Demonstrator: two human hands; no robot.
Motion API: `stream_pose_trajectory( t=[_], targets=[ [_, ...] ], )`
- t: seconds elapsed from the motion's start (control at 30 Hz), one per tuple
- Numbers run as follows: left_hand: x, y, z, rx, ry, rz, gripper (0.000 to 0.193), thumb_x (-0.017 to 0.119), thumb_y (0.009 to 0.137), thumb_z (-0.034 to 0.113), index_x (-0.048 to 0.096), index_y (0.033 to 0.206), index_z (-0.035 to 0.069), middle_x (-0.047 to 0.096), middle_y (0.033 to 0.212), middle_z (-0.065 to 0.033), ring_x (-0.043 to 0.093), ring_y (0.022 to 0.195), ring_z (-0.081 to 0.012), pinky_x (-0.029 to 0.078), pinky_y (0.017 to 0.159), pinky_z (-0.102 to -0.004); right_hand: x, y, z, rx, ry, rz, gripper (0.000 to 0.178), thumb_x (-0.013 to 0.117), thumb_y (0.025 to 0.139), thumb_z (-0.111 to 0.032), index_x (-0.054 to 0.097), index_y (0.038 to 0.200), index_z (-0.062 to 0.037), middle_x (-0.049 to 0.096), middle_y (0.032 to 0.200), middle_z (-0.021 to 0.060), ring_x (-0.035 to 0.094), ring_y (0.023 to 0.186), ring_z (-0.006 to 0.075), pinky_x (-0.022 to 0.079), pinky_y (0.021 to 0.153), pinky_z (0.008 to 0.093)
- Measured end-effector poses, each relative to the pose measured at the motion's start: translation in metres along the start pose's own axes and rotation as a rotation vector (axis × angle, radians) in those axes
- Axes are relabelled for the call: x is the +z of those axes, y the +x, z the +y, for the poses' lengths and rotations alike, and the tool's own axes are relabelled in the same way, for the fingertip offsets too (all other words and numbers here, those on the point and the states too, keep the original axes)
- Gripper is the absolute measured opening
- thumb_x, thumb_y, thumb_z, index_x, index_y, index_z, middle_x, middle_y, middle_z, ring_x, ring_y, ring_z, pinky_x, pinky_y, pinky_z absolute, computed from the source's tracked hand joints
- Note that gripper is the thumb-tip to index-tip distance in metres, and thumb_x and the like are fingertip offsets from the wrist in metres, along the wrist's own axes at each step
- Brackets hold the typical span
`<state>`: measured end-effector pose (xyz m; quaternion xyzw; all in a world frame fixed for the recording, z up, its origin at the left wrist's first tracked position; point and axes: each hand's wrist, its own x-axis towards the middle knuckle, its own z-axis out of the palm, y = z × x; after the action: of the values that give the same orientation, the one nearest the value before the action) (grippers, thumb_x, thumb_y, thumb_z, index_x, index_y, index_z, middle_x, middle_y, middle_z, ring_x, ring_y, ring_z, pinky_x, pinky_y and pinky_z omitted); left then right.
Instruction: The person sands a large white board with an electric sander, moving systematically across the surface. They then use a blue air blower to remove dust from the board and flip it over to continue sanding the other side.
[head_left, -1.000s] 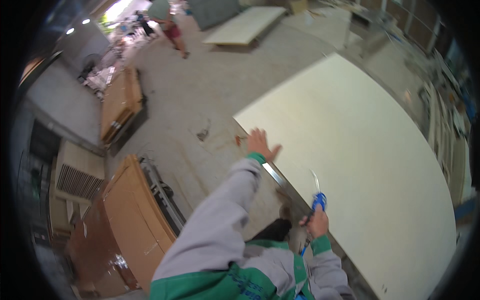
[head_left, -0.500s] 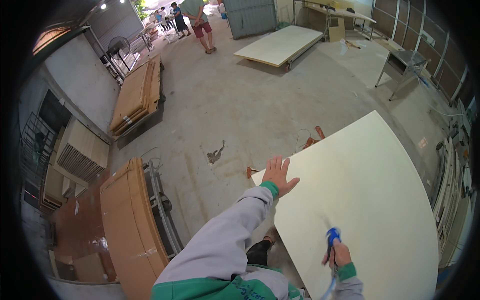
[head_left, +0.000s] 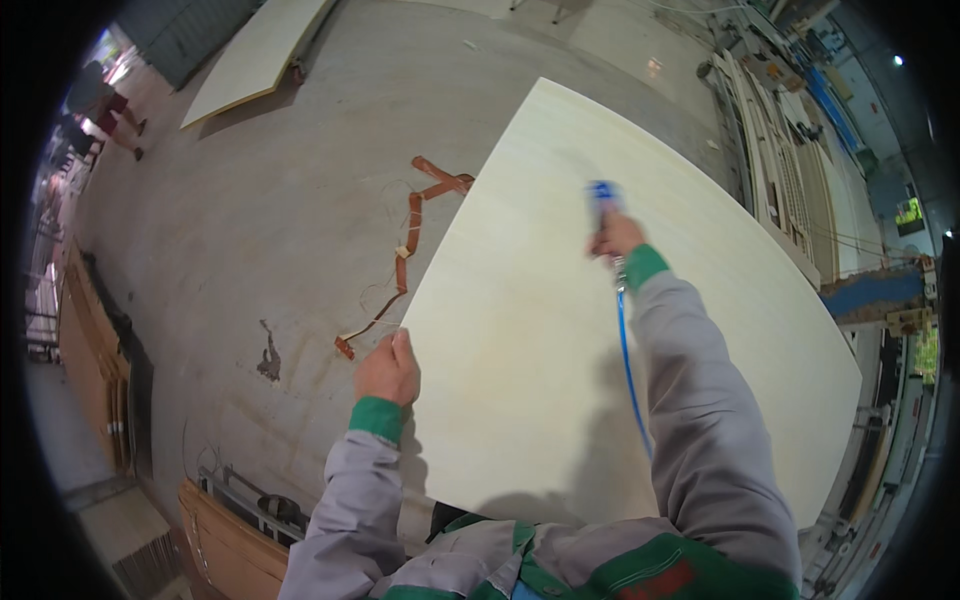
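A large pale cream panel (head_left: 520, 320) lies flat in front of me. My left hand (head_left: 388, 370) is closed at the panel's near left edge, thumb up and the other fingers mostly hidden. Over the panel's far half, my right hand (head_left: 620, 237) is wrapped round a blue air blow gun (head_left: 602, 194), which is blurred by motion. From the gun's handle a blue hose (head_left: 630, 370) runs back along my right forearm and drops out of sight behind the sleeve.
Reddish-brown strips (head_left: 413, 230) with thin wires show past the panel's left edge. Another cream panel (head_left: 255, 60) stands low at the far left. Brown cardboard stacks (head_left: 95, 350) line the left side. Long boards (head_left: 765, 160) lie at the right. A person (head_left: 100, 105) stands far left.
My view has turned rightward. The right hand has carried the blow gun from the panel's near part to its far part. My left hand, earlier flat on the panel, now closes at its edge.
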<state>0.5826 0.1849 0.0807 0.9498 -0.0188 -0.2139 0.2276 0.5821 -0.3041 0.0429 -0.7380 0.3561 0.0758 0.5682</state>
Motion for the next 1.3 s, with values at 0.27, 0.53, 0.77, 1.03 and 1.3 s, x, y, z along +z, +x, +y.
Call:
stream_pose_trajectory(
  t=[0.27, 0.53, 0.77, 1.03, 1.3],
  targets=[
    [0.003, 0.009, 0.007, -0.085, 0.038, -0.024, 0.063, 0.03, 0.109, 0.051, 0.074, 0.111, 0.005, 0.074, 0.103, -0.0264, 0.069, 0.098, -0.0491, 0.053, 0.088, -0.0573, 0.005, -0.005, -0.045, 0.205, 0.412, 0.295, 0.062, 0.042, 0.107, -0.058, 0.063, 0.085, -0.0043, 0.071, 0.072, 0.0098, 0.059, 0.054, 0.0183, 0.046, 0.047, 0.0343],
    [0.001, 0.011, -0.002, -0.1, 0.006, -0.115, 0.071, 0.022, 0.111, 0.047, 0.073, 0.111, -0.001, 0.072, 0.114, -0.029, 0.068, 0.11, -0.0477, 0.05, 0.102, -0.0566, 0.071, -0.226, 0.072, 0.122, 0.063, -0.395, 0.069, 0.041, 0.104, -0.067, 0.07, 0.076, -0.0107, 0.073, 0.068, 0.0096, 0.064, 0.055, 0.0178, 0.046, 0.051, 0.0312],
    [-0.017, -0.009, -0.002, -0.034, -0.085, -0.108, 0.065, 0.026, 0.111, 0.049, 0.067, 0.125, 0.0, 0.07, 0.122, -0.0261, 0.066, 0.114, -0.0445, 0.048, 0.102, -0.0556, 0.101, -0.358, 0.109, 0.495, 0.759, -0.257, 0.061, 0.054, 0.1, -0.068, 0.062, 0.123, -0.0121, 0.064, 0.079, 0.008, 0.065, 0.069, 0.0288, 0.051, 0.053, 0.0386],
    [0.044, -0.105, -0.021, 0.477, 0.303, 0.327, 0.076, 0.042, 0.106, 0.052, 0.031, 0.16, 0.0, 0.026, 0.168, -0.0282, 0.021, 0.157, -0.0438, 0.014, 0.127, -0.0586, 0.08, -0.448, 0.16, 0.368, 1.03, -0.285, 0.073, 0.059, 0.094, -0.074, 0.06, 0.114, -0.0042, 0.067, 0.106, 0.0167, 0.068, 0.1, 0.0378, 0.059, 0.087, 0.0511],
    [0.111, -0.264, -0.064, 0.547, 0.287, 0.198, 0.082, 0.042, 0.105, 0.058, 0.03, 0.161, 0.0, 0.023, 0.169, -0.0287, 0.017, 0.159, -0.0443, 0.011, 0.129, -0.0587, 0.046, -0.515, 0.266, 0.094, 0.82, 0.044, 0.075, 0.051, 0.096, -0.079, 0.053, 0.116, -0.0061, 0.062, 0.088, 0.0117, 0.067, 0.074, 0.0307, 0.06, 0.073, 0.0476]
  ],
)
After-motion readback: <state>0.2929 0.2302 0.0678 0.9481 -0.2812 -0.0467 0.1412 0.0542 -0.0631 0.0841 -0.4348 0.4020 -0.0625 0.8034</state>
